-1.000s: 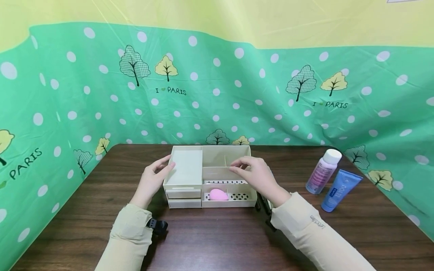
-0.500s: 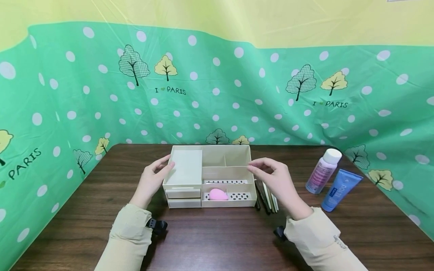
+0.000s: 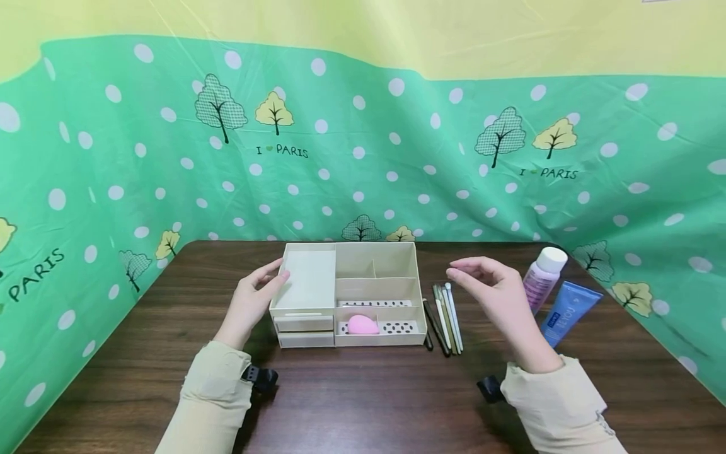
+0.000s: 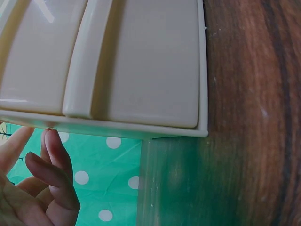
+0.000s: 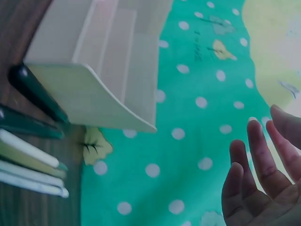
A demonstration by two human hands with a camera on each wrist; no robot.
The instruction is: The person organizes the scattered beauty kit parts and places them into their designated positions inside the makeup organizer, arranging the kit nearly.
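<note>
A cream desk organizer (image 3: pixel 309 277) stands at the back middle of the table, with compartments on its right and two small drawers at its front left. My left hand (image 3: pixel 255 296) holds its left side, thumb over the top rim and fingers at the outer wall; the left wrist view shows bent fingertips right at that wall. A pink egg-shaped makeup sponge (image 3: pixel 363 325) lies in the front compartment. My right hand (image 3: pixel 490 290) hovers right of the organizer, fingers loosely bent, nothing between them. Several slim sticks (image 3: pixel 448 318), black, white and gold, lie between that hand and the organizer.
A pinkish bottle with a white cap (image 3: pixel 551 260) and a blue tube (image 3: pixel 570 309) stand at the right, partly hidden by my right hand. A green dotted cloth (image 3: pixel 340 157) hangs behind the dark wooden table (image 3: pixel 363 397).
My right hand has moved from over the organizer's compartments out to the right, which uncovers the slim sticks. The left hand stays on the organizer's left side.
</note>
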